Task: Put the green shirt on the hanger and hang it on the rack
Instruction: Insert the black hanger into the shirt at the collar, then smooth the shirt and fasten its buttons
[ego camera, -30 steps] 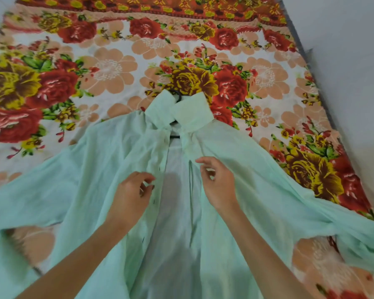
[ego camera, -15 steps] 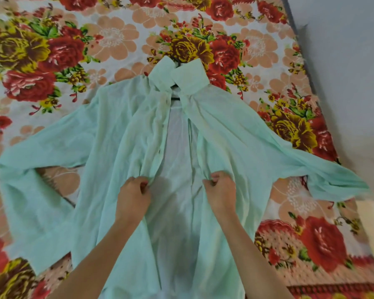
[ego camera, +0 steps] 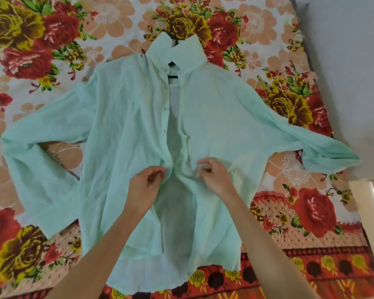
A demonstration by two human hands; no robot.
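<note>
Flat on the middle of the red flowery bed sheet lies the thin, floppy light-green shirt, left hand and right hand each pinching a front edge, so it probably lifts best by its black hanger.

Soft even light, slight wide-angle blur

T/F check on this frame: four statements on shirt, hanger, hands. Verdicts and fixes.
1. The green shirt lies spread on the floral bedsheet. True.
2. Its front is buttoned shut. False: the front gapes open down the middle.
3. A dark hanger shows in the neck opening. True.
4. Both hands are up at the collar. False: the left hand and right hand are at the front edges, well below the collar.
</note>
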